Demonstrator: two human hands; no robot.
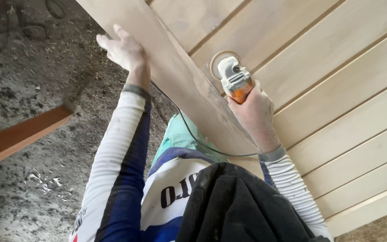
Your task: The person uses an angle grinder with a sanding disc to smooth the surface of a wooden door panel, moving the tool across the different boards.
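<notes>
My right hand (255, 113) grips an orange and grey angle grinder (234, 79), whose sanding disc (215, 62) rests on a pale wooden panel (337, 76) made of several parallel boards. My left hand (124, 49) presses flat against the outer edge board (175, 67) of that panel, near its far end, fingers spread. The grinder's black cord (189, 130) runs back under the edge board toward my body. Both arms wear white and dark blue sleeves dusted with sawdust.
A dusty concrete floor (32, 89) with wood shavings lies to the left. A reddish-brown wooden plank (19, 134) juts in from the left edge. Coiled cable (32, 27) lies on the floor at top left. Dark cloth (238, 210) hangs at my chest.
</notes>
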